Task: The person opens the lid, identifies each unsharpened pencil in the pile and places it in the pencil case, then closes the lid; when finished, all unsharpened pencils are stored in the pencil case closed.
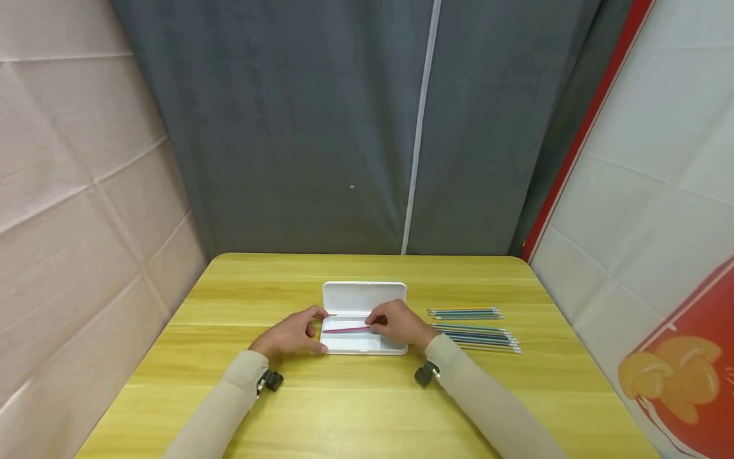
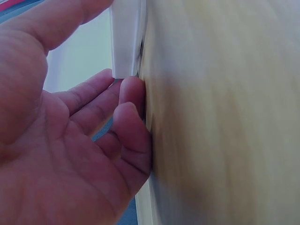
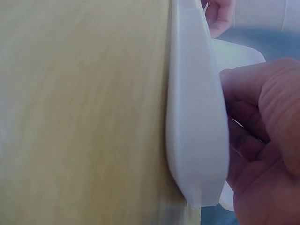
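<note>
A white pencil case (image 1: pixel 364 297) stands open on the table, its lid tipped back away from me. My left hand (image 1: pixel 292 333) holds the case's left end, thumb at the front corner and fingers toward the hinge side. In the left wrist view these fingers rest low by the table, against the case's end (image 2: pixel 125 42). Over the right half of the case, my right hand (image 1: pixel 401 322) pinches a pink pencil (image 1: pixel 344 330). The pencil lies lengthwise over the tray, its right end hidden by the fingers. The case's front wall (image 3: pixel 199 108) fills the middle of the right wrist view.
Right of the case lie two groups of pencils, a smaller one behind (image 1: pixel 464 313) and a larger one in front (image 1: pixel 482 338), partly behind my right wrist. The yellow wood-grain table (image 1: pixel 355 408) ends at a grey curtain (image 1: pixel 298 127) at the back.
</note>
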`<state>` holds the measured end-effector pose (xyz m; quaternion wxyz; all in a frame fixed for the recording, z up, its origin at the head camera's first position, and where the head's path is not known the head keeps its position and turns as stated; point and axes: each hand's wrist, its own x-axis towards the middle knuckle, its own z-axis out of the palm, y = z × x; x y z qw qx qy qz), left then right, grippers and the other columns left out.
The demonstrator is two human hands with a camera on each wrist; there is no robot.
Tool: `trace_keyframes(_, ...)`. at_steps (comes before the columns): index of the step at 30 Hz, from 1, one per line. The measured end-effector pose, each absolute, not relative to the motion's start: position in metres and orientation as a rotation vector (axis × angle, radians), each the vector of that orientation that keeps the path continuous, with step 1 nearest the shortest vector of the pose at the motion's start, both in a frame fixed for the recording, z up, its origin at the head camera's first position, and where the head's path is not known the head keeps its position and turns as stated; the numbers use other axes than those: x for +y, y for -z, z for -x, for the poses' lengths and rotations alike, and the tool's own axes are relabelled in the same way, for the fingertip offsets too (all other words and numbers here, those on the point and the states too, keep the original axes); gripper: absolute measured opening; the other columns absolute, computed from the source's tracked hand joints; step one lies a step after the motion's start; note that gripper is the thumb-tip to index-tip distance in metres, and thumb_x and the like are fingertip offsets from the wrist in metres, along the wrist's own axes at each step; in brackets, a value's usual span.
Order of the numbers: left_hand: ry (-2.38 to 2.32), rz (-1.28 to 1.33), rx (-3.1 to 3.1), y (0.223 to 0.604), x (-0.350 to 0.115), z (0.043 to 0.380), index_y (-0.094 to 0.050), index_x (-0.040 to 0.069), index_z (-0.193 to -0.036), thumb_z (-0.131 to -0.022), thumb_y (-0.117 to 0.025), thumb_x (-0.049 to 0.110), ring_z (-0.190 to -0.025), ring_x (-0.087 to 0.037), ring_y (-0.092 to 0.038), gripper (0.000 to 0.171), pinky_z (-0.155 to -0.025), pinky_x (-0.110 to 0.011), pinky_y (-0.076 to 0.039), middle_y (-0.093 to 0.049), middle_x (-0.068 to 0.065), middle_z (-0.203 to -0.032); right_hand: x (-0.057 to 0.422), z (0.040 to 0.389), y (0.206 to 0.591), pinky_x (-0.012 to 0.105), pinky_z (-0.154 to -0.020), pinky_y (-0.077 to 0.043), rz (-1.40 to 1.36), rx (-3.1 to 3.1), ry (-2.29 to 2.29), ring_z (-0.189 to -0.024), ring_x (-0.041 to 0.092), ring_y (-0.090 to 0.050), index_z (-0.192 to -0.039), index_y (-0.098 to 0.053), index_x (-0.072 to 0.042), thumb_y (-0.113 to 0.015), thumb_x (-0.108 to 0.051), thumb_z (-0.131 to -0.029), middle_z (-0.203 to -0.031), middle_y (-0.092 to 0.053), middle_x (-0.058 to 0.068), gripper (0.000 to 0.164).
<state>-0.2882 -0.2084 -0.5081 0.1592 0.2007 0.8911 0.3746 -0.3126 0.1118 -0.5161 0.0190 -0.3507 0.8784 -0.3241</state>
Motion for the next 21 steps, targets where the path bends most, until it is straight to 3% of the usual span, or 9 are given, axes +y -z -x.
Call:
trace_keyframes(12,-1.075,-0.563,2.536,0.5097,-0.2091,0.2892,-0.056,0.019,-0.138,-0.078,-0.096,0.036,-0.090,-0.021,-0.051,0.074,-0.073,-0.032,-0.042,-0.058,-0.007,-0.098,0.1133,0.3100,0.5137,0.023,-0.081,-0.056,1.010,2.743,0.977,-0.084,0.003,-0.064,-0.102,-0.082,-0.017,-0.081,-0.015,-0.094,-0.097,-0.078,-0.008,0.008)
trace_keyframes(21,-1.098,-0.568,2.527,0.5085,-0.2088,0.2880,-0.057,0.018,-0.137,-0.078,-0.096,0.033,-0.092,-0.022,-0.051,0.072,-0.074,-0.034,-0.042,-0.059,-0.008,-0.103,0.1188,0.3090,0.5116,0.024,-0.082,-0.056,0.971,2.720,1.065,-0.087,0.004,-0.065,-0.109,-0.079,-0.013,-0.079,-0.017,-0.096,-0.095,-0.073,-0.012,0.014)
